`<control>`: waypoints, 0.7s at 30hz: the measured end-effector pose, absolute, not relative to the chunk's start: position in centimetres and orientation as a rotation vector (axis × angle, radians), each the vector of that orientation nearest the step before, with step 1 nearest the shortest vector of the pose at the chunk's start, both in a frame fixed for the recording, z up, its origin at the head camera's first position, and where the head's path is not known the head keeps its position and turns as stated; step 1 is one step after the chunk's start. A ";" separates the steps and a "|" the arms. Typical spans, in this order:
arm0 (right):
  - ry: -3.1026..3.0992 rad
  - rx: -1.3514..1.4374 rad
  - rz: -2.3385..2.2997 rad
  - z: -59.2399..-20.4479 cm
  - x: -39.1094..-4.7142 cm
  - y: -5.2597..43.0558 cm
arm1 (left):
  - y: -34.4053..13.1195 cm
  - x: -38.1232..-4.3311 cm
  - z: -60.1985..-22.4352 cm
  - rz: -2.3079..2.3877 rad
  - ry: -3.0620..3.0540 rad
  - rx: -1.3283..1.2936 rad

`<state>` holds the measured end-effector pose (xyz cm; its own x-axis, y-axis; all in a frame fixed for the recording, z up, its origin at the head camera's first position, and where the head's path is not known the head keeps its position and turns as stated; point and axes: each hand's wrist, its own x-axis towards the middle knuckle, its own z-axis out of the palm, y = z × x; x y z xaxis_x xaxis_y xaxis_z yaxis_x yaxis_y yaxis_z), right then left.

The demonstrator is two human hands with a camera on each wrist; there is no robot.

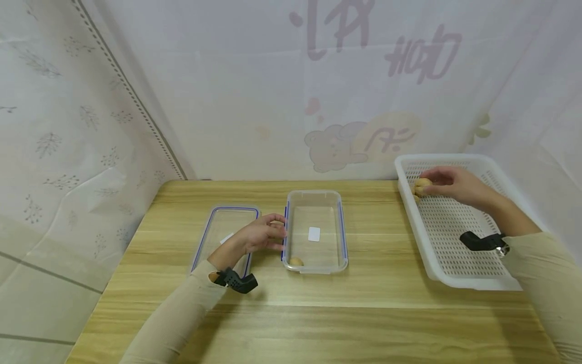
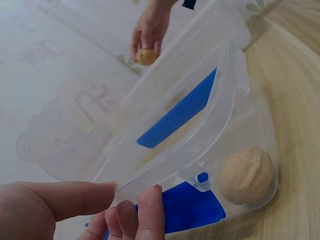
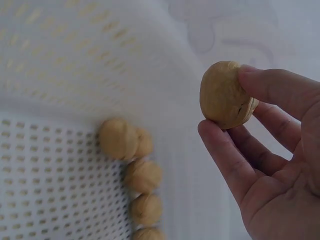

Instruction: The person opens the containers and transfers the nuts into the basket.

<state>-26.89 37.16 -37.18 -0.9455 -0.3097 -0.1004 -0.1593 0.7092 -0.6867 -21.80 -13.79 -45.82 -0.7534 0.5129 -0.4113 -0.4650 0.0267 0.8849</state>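
My right hand (image 1: 459, 187) pinches a walnut (image 3: 227, 95) between thumb and fingertips, over the far left part of a white perforated basket (image 1: 447, 278). Below it, several walnuts (image 3: 143, 176) lie in a row along the basket wall. My left hand (image 1: 261, 233) reaches to the left side of a clear lidless box (image 1: 318, 197), its fingers loosely bent and the thumb tip right at the rim. Its fingertips overlap a blue latch (image 2: 192, 207) in the left wrist view. One walnut (image 2: 247, 176) rests in the box's near left corner.
A clear lid (image 1: 213, 227) with a blue seal lies left of the box, partly under my left forearm. The box and basket stand apart on a wooden table (image 1: 318, 328). Printed cloth (image 1: 254, 91) hangs behind the table's back edge.
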 end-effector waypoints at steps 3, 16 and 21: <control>2.703 -0.379 -1.052 -37.8 -27.0 38.0 | -13.8 -21.8 -45.7 1.809 1.617 0.045; 2.701 -0.293 -0.969 -40.6 -28.1 40.4 | -13.9 -21.8 -45.4 1.821 1.600 0.033; 2.730 -0.237 -0.905 -41.3 -28.4 40.2 | -13.8 -21.8 -45.4 1.815 1.602 0.027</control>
<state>-28.41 40.20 -41.33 -0.9543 -0.2320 -0.1881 -0.0736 0.7931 -0.6046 -21.81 -13.83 -45.42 -0.7512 0.5074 -0.4223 -0.4820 0.0156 0.8761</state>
